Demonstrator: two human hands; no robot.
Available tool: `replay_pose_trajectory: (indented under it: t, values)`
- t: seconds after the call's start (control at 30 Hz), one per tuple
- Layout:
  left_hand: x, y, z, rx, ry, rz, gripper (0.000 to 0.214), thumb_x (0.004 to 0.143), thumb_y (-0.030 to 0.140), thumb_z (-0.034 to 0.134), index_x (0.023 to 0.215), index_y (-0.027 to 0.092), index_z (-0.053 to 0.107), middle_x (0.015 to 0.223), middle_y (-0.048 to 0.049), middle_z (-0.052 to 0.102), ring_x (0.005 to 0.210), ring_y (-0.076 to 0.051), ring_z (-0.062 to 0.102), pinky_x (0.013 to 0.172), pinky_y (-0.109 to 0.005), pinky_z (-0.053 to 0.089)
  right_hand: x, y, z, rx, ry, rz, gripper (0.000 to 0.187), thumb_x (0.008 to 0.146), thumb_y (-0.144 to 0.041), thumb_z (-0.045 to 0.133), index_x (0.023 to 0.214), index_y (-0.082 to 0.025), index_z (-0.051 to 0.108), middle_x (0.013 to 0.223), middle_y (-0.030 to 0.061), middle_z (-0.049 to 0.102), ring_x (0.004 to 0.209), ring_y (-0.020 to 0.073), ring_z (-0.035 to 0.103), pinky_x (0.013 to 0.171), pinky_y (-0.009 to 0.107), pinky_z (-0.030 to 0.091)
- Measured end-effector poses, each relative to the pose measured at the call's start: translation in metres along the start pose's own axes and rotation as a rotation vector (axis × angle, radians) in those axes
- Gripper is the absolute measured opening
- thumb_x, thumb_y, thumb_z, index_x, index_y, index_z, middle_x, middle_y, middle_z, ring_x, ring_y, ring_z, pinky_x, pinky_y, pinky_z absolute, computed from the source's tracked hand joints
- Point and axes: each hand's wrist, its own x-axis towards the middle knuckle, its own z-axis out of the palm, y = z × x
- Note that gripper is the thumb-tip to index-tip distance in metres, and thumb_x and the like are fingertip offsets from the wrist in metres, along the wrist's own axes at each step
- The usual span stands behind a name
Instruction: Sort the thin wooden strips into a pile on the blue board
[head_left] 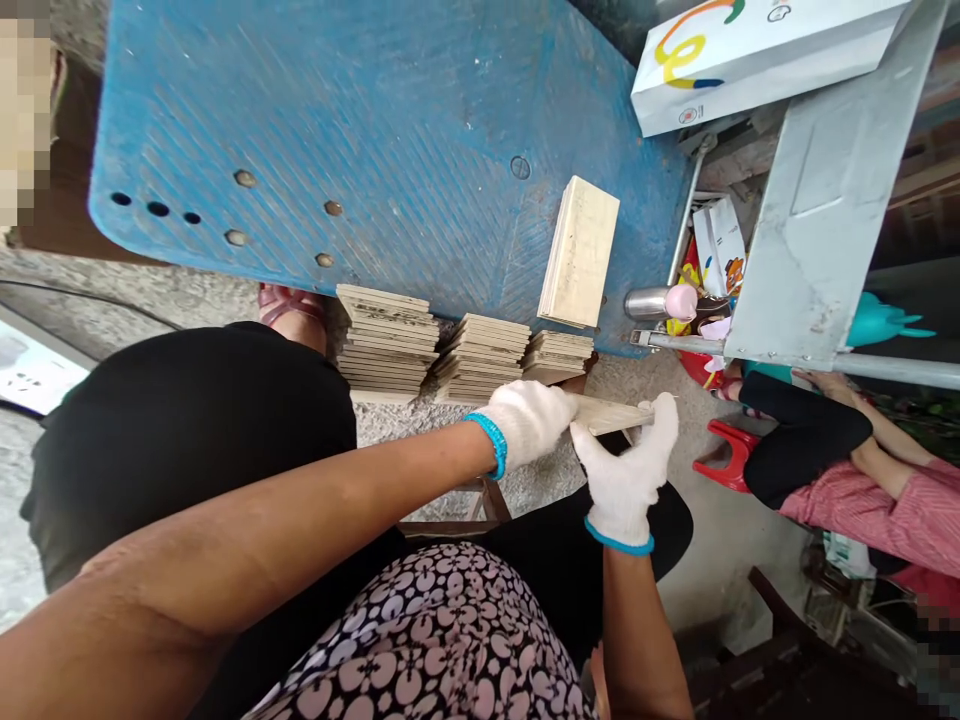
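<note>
Both my hands wear white knitted gloves with blue cuffs. My left hand (529, 425) is closed on the left end of a thin pale wooden board (611, 414). At the board's other end, my right hand (626, 465) grips it with the thumb and fingers spread around it. The board is held low in front of my lap, seen almost edge-on. Just beyond my hands stand three stacks of similar boards: a left stack (386, 350), a middle stack (484, 360) and a right stack (559, 355). A short pile of boards (581, 250) lies on the blue table.
The blue plastic table (405, 130) has several holes near its left end. A steel bottle with a pink cap (660, 303) is at its right edge. Beyond are a metal panel (832, 190) and a white paper bag (765, 70). Another person (847, 470) sits at right near a red stool (727, 455).
</note>
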Motion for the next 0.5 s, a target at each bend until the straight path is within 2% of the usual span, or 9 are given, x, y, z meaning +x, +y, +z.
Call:
replay_pose_trajectory:
  t: [0.07, 0.13, 0.2, 0.27, 0.4, 0.5]
  values:
    - [0.001, 0.001, -0.003, -0.018, -0.04, 0.007, 0.032, 0.087, 0.027, 0.05, 0.113, 0.017, 0.065, 0.098, -0.0147, 0.071, 0.087, -0.037, 0.07, 0.068, -0.046, 0.056, 0.0, -0.003, -0.003, 0.056, 0.013, -0.021, 0.11, 0.064, -0.05, 0.081, 0.152, -0.018, 0.023, 0.149, 0.018, 0.037, 0.138, 0.0333, 0.041, 0.115, 0.053, 0.035]
    - [0.002, 0.001, -0.008, -0.046, -0.05, -0.007, 0.033, 0.086, 0.029, 0.05, 0.113, 0.019, 0.067, 0.099, -0.0141, 0.071, 0.088, -0.036, 0.07, 0.07, -0.044, 0.055, 0.001, -0.002, -0.001, 0.178, -0.004, -0.038, 0.11, 0.069, -0.047, 0.079, 0.154, -0.018, 0.015, 0.156, 0.0184, 0.028, 0.142, 0.0315, 0.037, 0.117, 0.051, 0.034]
    - [0.002, -0.001, -0.013, -0.093, -0.035, -0.035, 0.035, 0.088, 0.033, 0.048, 0.115, 0.022, 0.068, 0.099, -0.0128, 0.072, 0.089, -0.034, 0.07, 0.071, -0.042, 0.054, 0.002, 0.005, 0.003, 0.324, -0.035, -0.032, 0.111, 0.074, -0.046, 0.075, 0.156, -0.018, 0.004, 0.161, 0.0184, 0.019, 0.147, 0.0299, 0.03, 0.118, 0.05, 0.032]
    - [0.001, -0.003, -0.02, -0.16, 0.007, -0.057, 0.036, 0.09, 0.039, 0.046, 0.112, 0.023, 0.069, 0.098, -0.0106, 0.072, 0.089, -0.031, 0.069, 0.072, -0.038, 0.053, 0.002, 0.013, 0.011, 0.387, -0.097, 0.036, 0.111, 0.075, -0.045, 0.073, 0.156, -0.02, 0.001, 0.162, 0.0177, 0.018, 0.148, 0.0297, 0.028, 0.118, 0.051, 0.03]
    - [-0.005, -0.006, -0.036, -0.317, 0.05, -0.133, 0.038, 0.091, 0.045, 0.043, 0.099, 0.023, 0.073, 0.089, -0.0069, 0.072, 0.08, -0.023, 0.068, 0.068, -0.031, 0.049, -0.002, 0.017, 0.029, 0.221, -0.301, 0.232, 0.121, 0.065, -0.045, 0.078, 0.157, -0.024, 0.004, 0.16, 0.0154, 0.027, 0.146, 0.0332, 0.032, 0.117, 0.05, 0.032]
    - [-0.01, -0.008, -0.046, -0.378, 0.048, -0.178, 0.038, 0.091, 0.043, 0.044, 0.096, 0.021, 0.074, 0.086, -0.0067, 0.071, 0.074, -0.021, 0.066, 0.064, -0.028, 0.046, -0.005, 0.009, 0.043, 0.063, -0.361, 0.273, 0.129, 0.056, -0.049, 0.082, 0.158, -0.022, 0.007, 0.157, 0.018, 0.033, 0.138, 0.0403, 0.042, 0.107, 0.051, 0.044]
